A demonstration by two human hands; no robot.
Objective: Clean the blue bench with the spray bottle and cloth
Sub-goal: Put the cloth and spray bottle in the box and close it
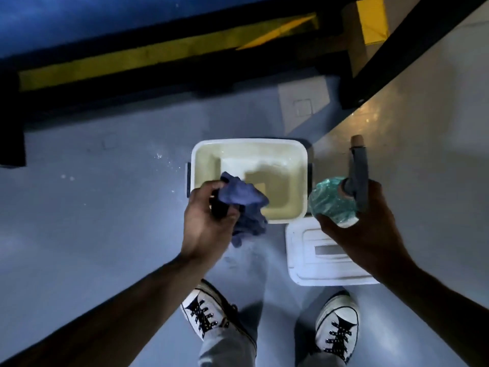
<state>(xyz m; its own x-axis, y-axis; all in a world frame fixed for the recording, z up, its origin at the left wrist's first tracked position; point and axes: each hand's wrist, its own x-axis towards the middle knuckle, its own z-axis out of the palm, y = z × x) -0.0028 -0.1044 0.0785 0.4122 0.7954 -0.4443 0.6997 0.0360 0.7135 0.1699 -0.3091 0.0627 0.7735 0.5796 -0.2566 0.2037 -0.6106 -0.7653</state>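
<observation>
My left hand (205, 223) grips a crumpled blue cloth (244, 205) just over the near left corner of a white tub. My right hand (362, 229) holds a spray bottle (330, 202) with a clear teal body and a grey trigger head, its nozzle pointing away from me. The blue bench (79, 19) shows as a dark blue surface along the top left, with a black and yellow frame below its edge.
The open white tub (248, 145) stands on the grey floor in front of my feet, its white lid (315, 263) lying beside it to the right. A black frame bar (397, 56) runs diagonally at the upper right. My two white sneakers are at the bottom.
</observation>
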